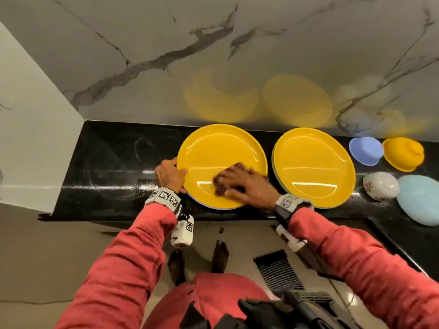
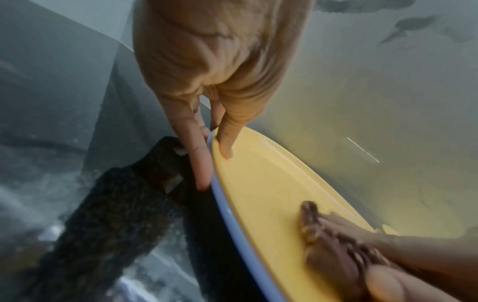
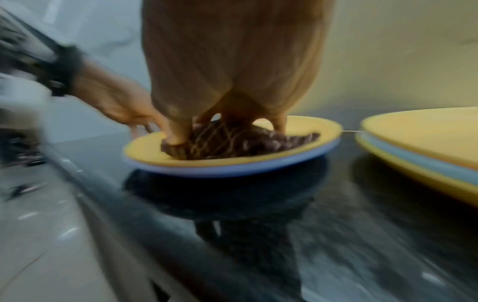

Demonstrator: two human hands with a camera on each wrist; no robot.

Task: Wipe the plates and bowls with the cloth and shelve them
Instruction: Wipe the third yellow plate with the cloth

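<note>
A yellow plate [image 1: 221, 148] lies on top of a blue plate [image 3: 207, 169] on the black counter [image 1: 114, 162]. My right hand [image 1: 237, 184] presses a bunched brown cloth [image 1: 219, 186] onto the near part of the yellow plate, fingers curved over it. The right wrist view shows the cloth [image 3: 232, 143] under the palm, thumb dug into its edge. My left hand [image 1: 177, 168] holds the stack's left rim. In the left wrist view its thumb [image 2: 225, 147] lies on the yellow plate [image 2: 271, 183] and a finger runs along the outer edge.
A second stack of plates [image 1: 313, 167], yellow on top, sits just to the right. Beyond it lie a blue bowl [image 1: 365, 150], a yellow bowl [image 1: 403, 154], a white flowered bowl [image 1: 381, 186] and a pale blue bowl [image 1: 420, 200]. A marble wall backs the counter.
</note>
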